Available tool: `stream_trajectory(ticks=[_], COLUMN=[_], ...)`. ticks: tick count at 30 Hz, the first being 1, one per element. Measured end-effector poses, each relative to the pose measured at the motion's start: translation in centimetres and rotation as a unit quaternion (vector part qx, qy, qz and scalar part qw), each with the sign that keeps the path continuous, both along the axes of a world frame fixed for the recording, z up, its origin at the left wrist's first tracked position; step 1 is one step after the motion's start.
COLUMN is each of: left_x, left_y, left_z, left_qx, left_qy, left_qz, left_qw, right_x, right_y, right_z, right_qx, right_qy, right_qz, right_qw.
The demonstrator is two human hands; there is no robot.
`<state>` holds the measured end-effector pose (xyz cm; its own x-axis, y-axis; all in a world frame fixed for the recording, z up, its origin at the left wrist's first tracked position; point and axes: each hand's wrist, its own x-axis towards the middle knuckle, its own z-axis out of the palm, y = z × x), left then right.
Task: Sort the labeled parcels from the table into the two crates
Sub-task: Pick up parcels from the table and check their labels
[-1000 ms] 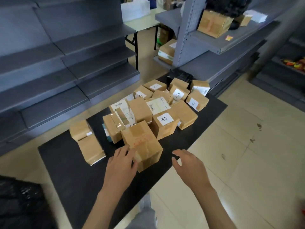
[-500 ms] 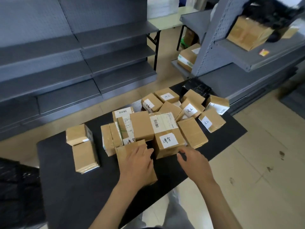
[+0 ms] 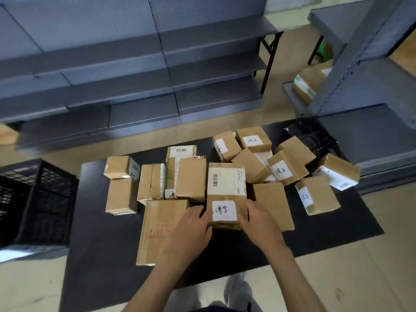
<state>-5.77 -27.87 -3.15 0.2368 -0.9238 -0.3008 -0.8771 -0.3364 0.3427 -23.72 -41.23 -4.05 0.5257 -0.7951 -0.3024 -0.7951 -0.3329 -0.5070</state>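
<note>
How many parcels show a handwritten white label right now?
5 clearly: one between both hands, one at the far middle, one right of centre, one at the near right, one partly covered, centre-left. Others may be hidden.
</note>
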Motion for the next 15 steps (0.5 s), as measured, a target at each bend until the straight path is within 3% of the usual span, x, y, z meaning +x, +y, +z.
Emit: stream_trajectory(ticks=[5,9,15], left_x=[-1.6,-2.0,-3.5], left_y=[-2.3,-3.3,-3.6], left_z=[-0.8,-1.6,-1.4], left_qx=[0.022,0.002,-0.023], left_qy=[0.128,0.243,0.335], left_qz=[0.098,0.188,0.304], left_qw=[0.987,0.952,0.891], right_x=[0.2,0.4,0.0], right_y=[-1.7,-2.5,-2.8], right_z=[-0.9,-2.2,-2.4], right_qx=[0.152,0.254,0.315], right_qy=[-0.056,-0.075,-0.148], right_qz=[-0.020,-0.054,-0.067], right_qw=[0.987,0.963,0.935])
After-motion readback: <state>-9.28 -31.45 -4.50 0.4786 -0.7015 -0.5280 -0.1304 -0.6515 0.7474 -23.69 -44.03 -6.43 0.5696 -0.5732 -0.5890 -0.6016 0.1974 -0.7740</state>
